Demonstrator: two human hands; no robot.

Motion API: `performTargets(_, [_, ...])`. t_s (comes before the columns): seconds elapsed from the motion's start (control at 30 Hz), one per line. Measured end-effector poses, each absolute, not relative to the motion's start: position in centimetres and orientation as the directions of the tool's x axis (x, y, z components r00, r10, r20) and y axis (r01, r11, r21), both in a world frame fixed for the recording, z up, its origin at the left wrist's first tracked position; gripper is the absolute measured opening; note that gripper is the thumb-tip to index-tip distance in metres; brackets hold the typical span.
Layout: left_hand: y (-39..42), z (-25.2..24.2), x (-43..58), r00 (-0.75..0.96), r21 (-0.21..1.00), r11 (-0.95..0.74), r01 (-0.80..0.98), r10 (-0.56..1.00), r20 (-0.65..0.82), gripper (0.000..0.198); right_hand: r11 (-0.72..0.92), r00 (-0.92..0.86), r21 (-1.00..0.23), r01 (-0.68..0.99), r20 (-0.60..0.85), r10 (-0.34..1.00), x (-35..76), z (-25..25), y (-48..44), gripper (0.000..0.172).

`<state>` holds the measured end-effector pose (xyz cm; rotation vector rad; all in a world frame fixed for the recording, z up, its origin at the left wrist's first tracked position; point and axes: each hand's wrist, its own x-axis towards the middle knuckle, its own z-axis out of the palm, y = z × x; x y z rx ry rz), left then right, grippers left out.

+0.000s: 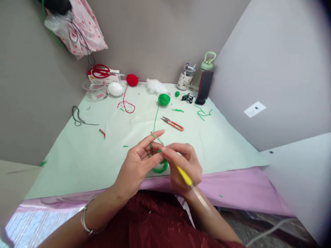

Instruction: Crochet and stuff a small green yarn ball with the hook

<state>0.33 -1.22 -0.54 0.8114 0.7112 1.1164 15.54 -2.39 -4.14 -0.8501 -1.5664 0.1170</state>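
Observation:
My left hand (141, 159) pinches a green crochet piece (160, 168) between thumb and fingers, and the loop of it hangs below. Green yarn runs over its raised index finger and back to the green yarn ball (164, 99). In my right hand (184, 163) is a crochet hook (184, 175) with a yellow grip, its rear end pointing down toward my forearm. The hook's tip is hidden at the fingertips, where both hands meet at the work. Beyond them lie orange-handled thread snips (172, 123).
Along the back are a red yarn ball (132, 80), white yarn ball (115, 89), stuffing (155, 85), red scissors (101, 71), clear tub (95, 91), pen cup (185, 79), bottle (198, 77) and phone (204, 86). Yarn scraps (203, 112) and a dark cord (79, 118) lie around.

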Motion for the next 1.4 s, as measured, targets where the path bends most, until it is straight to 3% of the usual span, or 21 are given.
performTargets(0.07, [-1.0,-0.5,0.2,0.370,0.772,0.360,-0.523,0.912,-0.174,0.052,0.736,0.028,-0.439,0.516,0.867,0.497,15.5,-4.5,-2.3,0.041])
performTargets(0.1, [-0.8,-0.5,0.1,0.419,0.733,0.424,-0.532,0.884,-0.207,0.052,0.740,0.037,-0.461,0.490,0.859,0.511,15.5,-4.4,-2.3,0.038])
performTargets(0.23, [0.0,-0.5,-0.6,0.465,0.677,0.483,-0.555,0.855,-0.229,0.045,0.663,0.227,-0.739,0.123,0.671,0.706,15.8,-3.1,-1.9,0.017])
performTargets(0.3, [0.1,-0.5,-0.5,0.440,0.704,0.442,-0.557,0.875,-0.201,0.038,0.576,0.269,-0.812,-0.095,0.536,0.800,15.8,-2.6,-1.7,0.014])
performTargets(0.37, [-0.1,-0.6,-0.3,0.438,0.750,0.399,-0.528,0.884,-0.162,0.036,0.499,0.228,-0.842,-0.203,0.455,0.861,15.7,-2.5,-1.6,0.015])
performTargets(0.5, [-0.6,-1.0,0.0,0.415,0.848,0.291,-0.444,0.905,-0.094,0.037,0.456,0.164,-0.876,-0.156,0.432,0.887,15.6,-3.0,-1.6,0.014])
performTargets(0.67, [-0.8,-1.4,-0.3,0.378,0.916,0.218,-0.337,0.922,-0.081,0.042,0.433,0.158,-0.872,-0.228,0.406,0.900,15.9,-3.7,-1.7,0.013])
performTargets(1.0, [-0.6,-0.8,-0.1,0.397,0.866,0.267,-0.423,0.914,-0.088,0.057,0.362,0.180,-0.867,-0.343,0.318,0.931,15.6,-3.2,-1.5,0.014])
performTargets(1.2, [-0.5,-1.1,0.1,0.408,0.860,0.294,-0.417,0.906,-0.112,0.063,0.347,0.159,-0.897,-0.274,0.313,0.936,15.6,-3.6,-1.7,0.016])
performTargets(1.4, [-0.6,-1.2,0.5,0.370,0.873,0.290,-0.392,0.919,-0.139,0.049,0.329,0.151,-0.901,-0.281,0.297,0.943,15.9,-3.9,-1.9,0.013])
